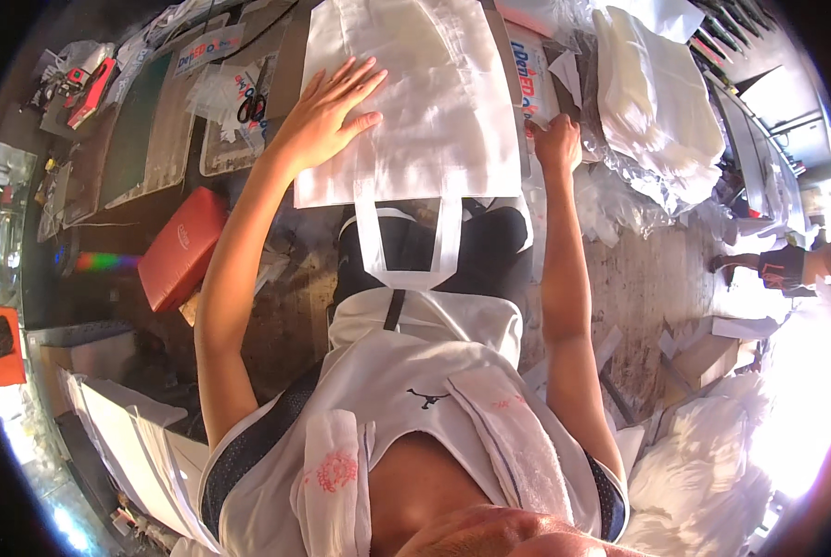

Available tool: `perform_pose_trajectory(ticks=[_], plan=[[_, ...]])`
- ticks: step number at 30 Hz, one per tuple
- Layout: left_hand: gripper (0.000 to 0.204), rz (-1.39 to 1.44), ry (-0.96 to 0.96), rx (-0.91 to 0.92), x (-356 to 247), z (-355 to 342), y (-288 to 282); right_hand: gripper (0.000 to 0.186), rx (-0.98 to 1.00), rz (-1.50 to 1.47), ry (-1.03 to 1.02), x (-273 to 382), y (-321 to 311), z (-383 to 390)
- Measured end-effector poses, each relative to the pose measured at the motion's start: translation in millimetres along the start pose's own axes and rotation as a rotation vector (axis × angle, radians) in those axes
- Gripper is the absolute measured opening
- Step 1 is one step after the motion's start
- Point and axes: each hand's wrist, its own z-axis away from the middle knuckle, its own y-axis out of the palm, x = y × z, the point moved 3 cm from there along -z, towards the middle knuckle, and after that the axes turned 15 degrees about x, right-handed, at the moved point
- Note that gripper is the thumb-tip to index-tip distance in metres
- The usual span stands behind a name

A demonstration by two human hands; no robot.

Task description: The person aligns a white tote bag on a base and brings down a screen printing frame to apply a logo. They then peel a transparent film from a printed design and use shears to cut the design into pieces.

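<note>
A white fabric tote bag (pixel 434 102) lies flat on the work table in front of me, its handle loop hanging toward my lap. My left hand (pixel 334 113) rests on the bag's left side, fingers stretched out flat. Just beyond the bag's right edge is my right hand (pixel 556 144), with its fingers curled in. What those fingers hold, if anything, is hidden. Black-handled scissors (pixel 251 109) lie on clear plastic to the left of my left hand.
A pile of white bags (pixel 657 93) in plastic sits to the right. At the left are a red box (pixel 185 249) and a red tool (pixel 92 91). White fabric (pixel 703 455) is heaped at the lower right. Another person's leg (pixel 786 266) shows at far right.
</note>
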Motion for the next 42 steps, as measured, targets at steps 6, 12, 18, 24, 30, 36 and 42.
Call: perform_pose_trajectory(ticks=[6, 12, 18, 24, 30, 36, 42], plan=[[0.066, 0.054, -0.011, -0.013, 2.4, -1.4, 0.7, 0.063, -0.063, 0.011, 0.036, -2.3, -7.0, -3.9], [0.065, 0.078, 0.004, -0.058, 1.5, -1.7, 4.4, 0.046, -0.021, 0.160, -0.130, -7.3, 2.0, -31.6], [0.064, 0.081, 0.005, -0.071, -0.3, -3.4, 2.0, 0.028, -0.183, 0.028, -0.179, -15.0, 4.2, -30.5], [0.045, 0.236, 0.000, -0.220, -32.9, 1.5, -39.2, 0.016, -0.407, -0.149, -0.311, 15.6, -58.0, 14.1], [0.038, 1.142, 0.002, -0.089, -99.9, -10.9, -43.9, 0.018, -0.495, -0.240, -0.483, 92.1, -118.1, 111.7], [0.050, 1.376, -0.020, -0.125, -99.8, -46.2, -29.8, 0.017, -0.326, -0.344, -0.604, 161.3, -101.3, 173.0], [0.036, 1.398, -0.032, 0.060, -19.4, -33.5, -46.7, 0.035, -0.252, -0.594, -0.573, 132.1, -92.8, 130.2]])
